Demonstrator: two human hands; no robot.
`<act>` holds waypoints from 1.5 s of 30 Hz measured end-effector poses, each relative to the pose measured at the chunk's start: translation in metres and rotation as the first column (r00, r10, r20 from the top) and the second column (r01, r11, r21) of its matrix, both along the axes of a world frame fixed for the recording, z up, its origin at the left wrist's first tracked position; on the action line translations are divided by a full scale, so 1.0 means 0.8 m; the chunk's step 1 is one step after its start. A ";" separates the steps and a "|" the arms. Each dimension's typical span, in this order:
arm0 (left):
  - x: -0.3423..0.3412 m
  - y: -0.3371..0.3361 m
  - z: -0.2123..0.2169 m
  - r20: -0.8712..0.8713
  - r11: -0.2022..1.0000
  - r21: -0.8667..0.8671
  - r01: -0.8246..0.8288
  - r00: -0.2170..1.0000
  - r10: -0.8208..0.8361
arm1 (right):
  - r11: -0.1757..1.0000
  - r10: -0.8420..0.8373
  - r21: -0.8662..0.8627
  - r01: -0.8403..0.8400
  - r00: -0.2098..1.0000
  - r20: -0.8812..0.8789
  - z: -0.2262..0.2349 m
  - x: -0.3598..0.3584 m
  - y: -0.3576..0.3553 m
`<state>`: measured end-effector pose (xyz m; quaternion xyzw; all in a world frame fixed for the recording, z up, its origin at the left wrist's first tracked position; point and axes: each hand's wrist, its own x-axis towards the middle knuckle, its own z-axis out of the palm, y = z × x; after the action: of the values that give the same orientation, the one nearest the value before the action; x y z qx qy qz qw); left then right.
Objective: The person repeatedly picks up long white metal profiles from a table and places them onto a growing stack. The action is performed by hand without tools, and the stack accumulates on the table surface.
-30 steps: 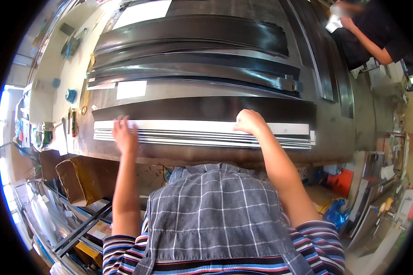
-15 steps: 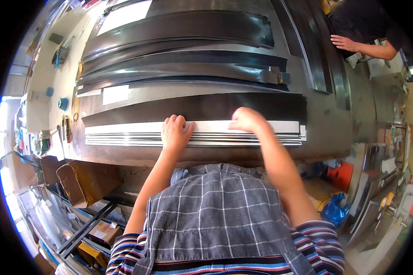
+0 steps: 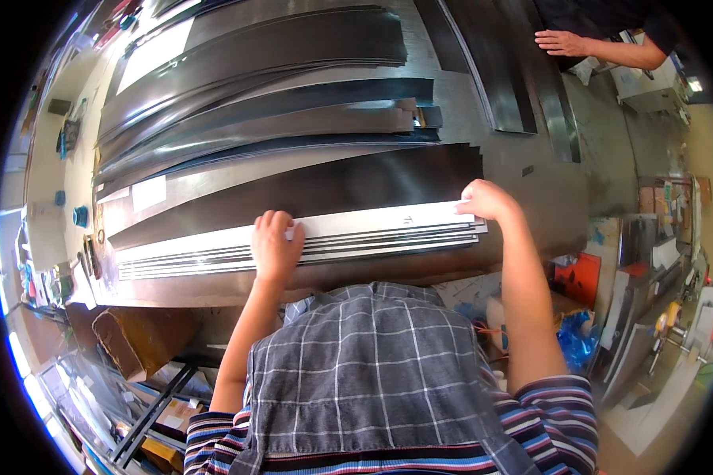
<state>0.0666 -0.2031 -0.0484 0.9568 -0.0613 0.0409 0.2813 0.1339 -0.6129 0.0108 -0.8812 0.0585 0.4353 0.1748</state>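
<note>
In front of me lies a stack of long, narrow white and black strips (image 3: 348, 245), their edges fanned out in lines. The white strip (image 3: 364, 222) lies along the far side of the stack, with a small dark mark toward its right part. My left hand (image 3: 276, 247) is on the stack left of the middle, fingers bent down onto the white strip; a bit of white shows by its thumb. At the strip's right end my right hand (image 3: 489, 201) is closed, pinching its far corner. Just beyond lies a wide black sheet (image 3: 356, 186).
More dark glossy sheets (image 3: 253, 55) lie in piles across the metal table (image 3: 523, 198). Long dark panels (image 3: 491, 71) lie at the far right, near another person's hand (image 3: 560, 43). A cardboard box (image 3: 146, 340) stands below the table's left front edge.
My right hand has moved right, to the white strip's end. My left hand stays on the stack, its thumb closer in. The view has turned, so the table's things appear shifted left and tilted.
</note>
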 end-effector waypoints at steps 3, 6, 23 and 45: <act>0.011 -0.056 0.014 -0.124 0.993 -0.068 0.093 0.987 -0.100 | 1.000 -0.012 -0.005 0.012 1.000 0.010 0.003 0.003 0.012; 0.018 -0.097 0.013 -0.103 0.985 -0.091 0.147 0.982 -0.156 | 0.999 -0.030 0.020 0.029 1.000 0.002 0.005 0.005 0.010; 0.018 -0.140 0.043 -0.207 0.991 0.043 0.125 0.972 -0.114 | 0.954 -0.046 -0.284 0.093 0.984 0.170 0.060 -0.021 -0.035; -0.010 -0.071 0.040 0.044 0.969 -0.181 0.167 0.986 -0.161 | 0.987 -0.158 0.140 0.073 0.436 0.886 0.030 -0.106 0.008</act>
<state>0.0583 -0.2599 -0.0160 0.9177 -0.1401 0.0367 0.3700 0.0492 -0.6063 0.0351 -0.9641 -0.0001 -0.1051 0.2440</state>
